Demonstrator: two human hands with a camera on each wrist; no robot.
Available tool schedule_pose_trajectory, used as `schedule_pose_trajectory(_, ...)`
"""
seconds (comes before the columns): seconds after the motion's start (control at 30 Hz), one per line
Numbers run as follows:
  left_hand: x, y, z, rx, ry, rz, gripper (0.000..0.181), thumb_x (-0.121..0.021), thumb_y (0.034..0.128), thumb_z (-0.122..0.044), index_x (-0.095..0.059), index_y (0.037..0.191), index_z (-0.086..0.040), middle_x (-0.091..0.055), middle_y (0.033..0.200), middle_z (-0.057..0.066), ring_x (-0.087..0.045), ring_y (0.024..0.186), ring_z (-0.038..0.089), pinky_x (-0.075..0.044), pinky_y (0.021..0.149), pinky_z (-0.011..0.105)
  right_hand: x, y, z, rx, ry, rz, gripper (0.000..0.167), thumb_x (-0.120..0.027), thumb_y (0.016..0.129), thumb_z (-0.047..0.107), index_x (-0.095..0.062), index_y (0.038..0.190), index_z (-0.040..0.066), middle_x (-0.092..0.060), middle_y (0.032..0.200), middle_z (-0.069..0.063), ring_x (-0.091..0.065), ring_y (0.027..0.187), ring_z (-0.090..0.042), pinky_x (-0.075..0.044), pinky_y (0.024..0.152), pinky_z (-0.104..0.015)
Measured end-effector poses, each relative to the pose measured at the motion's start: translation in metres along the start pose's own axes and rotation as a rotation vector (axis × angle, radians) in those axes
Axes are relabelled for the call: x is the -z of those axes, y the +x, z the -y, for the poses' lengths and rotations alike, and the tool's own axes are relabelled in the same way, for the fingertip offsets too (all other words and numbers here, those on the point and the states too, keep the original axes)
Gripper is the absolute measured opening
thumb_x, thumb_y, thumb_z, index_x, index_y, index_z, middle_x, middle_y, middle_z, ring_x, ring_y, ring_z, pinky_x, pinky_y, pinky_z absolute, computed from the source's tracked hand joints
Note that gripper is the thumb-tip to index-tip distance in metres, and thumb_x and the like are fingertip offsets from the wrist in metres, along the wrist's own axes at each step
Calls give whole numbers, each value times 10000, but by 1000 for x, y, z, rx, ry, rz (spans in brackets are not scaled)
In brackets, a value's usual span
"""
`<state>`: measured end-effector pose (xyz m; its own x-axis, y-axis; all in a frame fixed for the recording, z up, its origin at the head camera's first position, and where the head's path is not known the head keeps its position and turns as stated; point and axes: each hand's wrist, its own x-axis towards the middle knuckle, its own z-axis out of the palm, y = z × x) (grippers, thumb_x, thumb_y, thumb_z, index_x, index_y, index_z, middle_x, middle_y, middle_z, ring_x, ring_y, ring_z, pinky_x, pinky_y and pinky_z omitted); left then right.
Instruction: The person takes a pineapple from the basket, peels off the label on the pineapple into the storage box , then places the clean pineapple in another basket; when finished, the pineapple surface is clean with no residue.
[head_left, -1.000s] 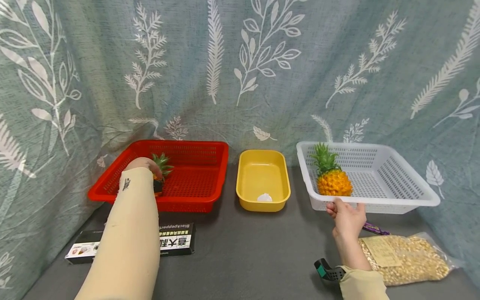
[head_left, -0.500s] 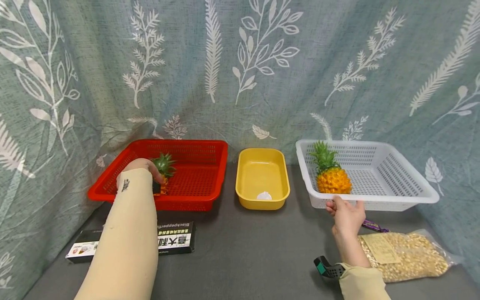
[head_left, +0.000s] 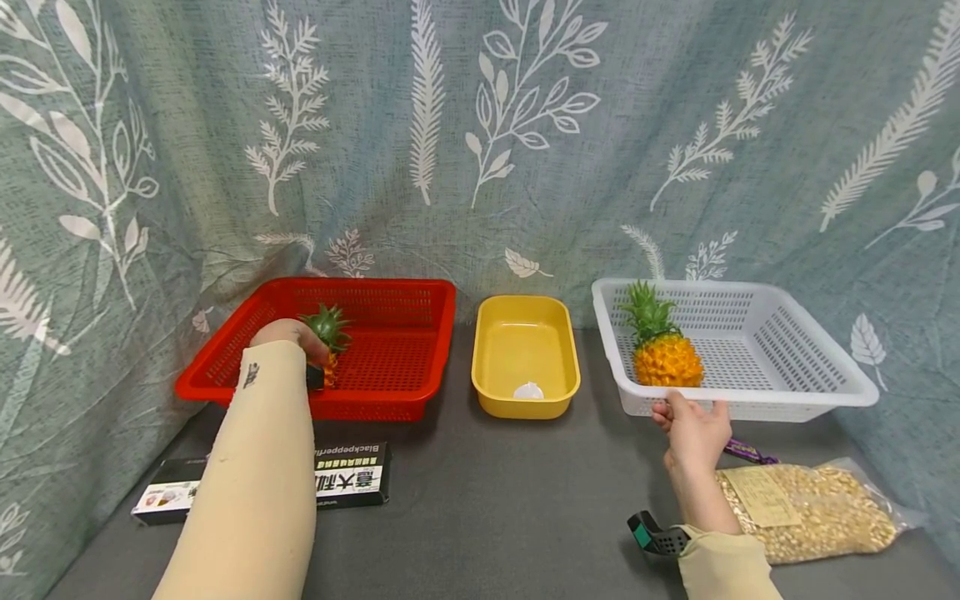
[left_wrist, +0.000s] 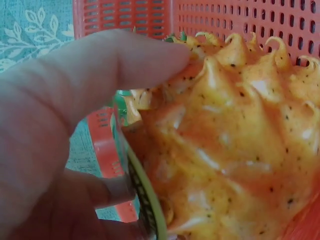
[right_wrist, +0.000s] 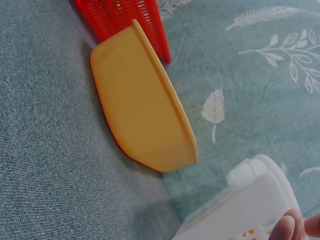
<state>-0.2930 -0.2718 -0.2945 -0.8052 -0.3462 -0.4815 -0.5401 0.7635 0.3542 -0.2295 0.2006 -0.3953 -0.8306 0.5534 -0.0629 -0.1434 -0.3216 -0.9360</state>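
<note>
The left hand (head_left: pixel 291 335) holds the pineapple (left_wrist: pixel 235 145), likely light and stiff, best gripped mid-body; the right hand (head_left: pixel 697 435) pinches the white basket (head_left: pixel 787 401).

your grey table (head_left: pixel 480 508) bears a red basket (head_left: pixel 390 398), yellow tub (head_left: pixel 525 408) and white basket (head_left: pixel 780 398); nearer you lie a black box (head_left: pixel 352 478), purple item (head_left: pixel 750 453) and bag of flakes (head_left: pixel 832 512).

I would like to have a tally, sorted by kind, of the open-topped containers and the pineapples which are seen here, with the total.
Perforated baskets: 2 (red basket, white basket)
Yellow tub: 1
Pineapples: 2 (one in the red basket, one in the white basket)
Total: 5
</note>
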Motion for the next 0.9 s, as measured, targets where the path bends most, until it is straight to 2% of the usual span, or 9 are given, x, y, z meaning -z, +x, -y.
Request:
schedule_pose_trajectory(0.23, 6, -16, -7, -7, 82, 3, 703, -571, 845, -374, -403, 1260, 169, -418, 1260, 306, -463, 1011, 338, -475, 877, 392, 1, -1, 0, 3, -9, -2, 849, -551, 883, 15, 44, 1485, 84, -600, 572, 68, -572, 455, -30, -495, 462, -172)
schedule_pose_trajectory(0.37, 13, -15, -11, -6, 70, -2, 785, -581, 826, -383, -330, 1284, 204, -385, 1276, 315, -442, 1053, 354, -475, 896, 396, 1, -1, -1, 15, -10, 0, 840, -558, 877, 17, 19, 1485, 73, -595, 572, 57, -578, 463, -34, -500, 472, -176)
schedule_pose_trajectory(0.47, 17, -12, -15, -19, 68, -10, 788, -597, 816, -395, -344, 1296, 176, -365, 1314, 309, -431, 1097, 365, -467, 915, 408, 1, -1, -2, 31, -6, -1, 834, -570, 867, 12, -13, 1485, 65, -594, 574, 43, -579, 461, -40, -501, 467, -180)
schedule_pose_trajectory(0.63, 22, -10, -24, -84, 124, 12, 814, -586, 828, -439, -317, 1339, 135, -303, 1373, 308, -407, 1168, 398, -443, 941, 445, 3, 4, -7, 46, -35, -7, 824, -581, 865, 34, -40, 1486, 74, -588, 577, 58, -575, 460, -34, -506, 474, -189)
schedule_pose_trajectory(0.73, 25, -15, -32, -120, 171, 29, 856, -579, 829, -459, -267, 1359, 136, -281, 1373, 315, -390, 1188, 415, -435, 943, 455, 8, 14, -17, 60, -2, 16, 844, -602, 857, 45, -44, 1489, 96, -609, 598, 34, -594, 472, -60, -518, 480, -215)
schedule_pose_trajectory(0.83, 28, -23, -39, -178, 210, 24, 755, -597, 809, -457, -400, 1263, 114, -411, 1222, 281, -461, 1052, 372, -477, 840, 418, 13, 23, -27, 80, 16, 33, 859, -626, 846, 62, -60, 1490, 108, -624, 617, 18, -606, 484, -75, -525, 486, -231)
schedule_pose_trajectory(0.9, 29, -27, -42, -229, 221, 36, 551, -611, 786, -422, -552, 1040, 63, -529, 981, 191, -509, 837, 293, -480, 698, 362, 14, 25, -30, 85, 18, 35, 864, -633, 843, 66, -64, 1491, 114, -628, 622, 11, -609, 488, -82, -525, 486, -235)
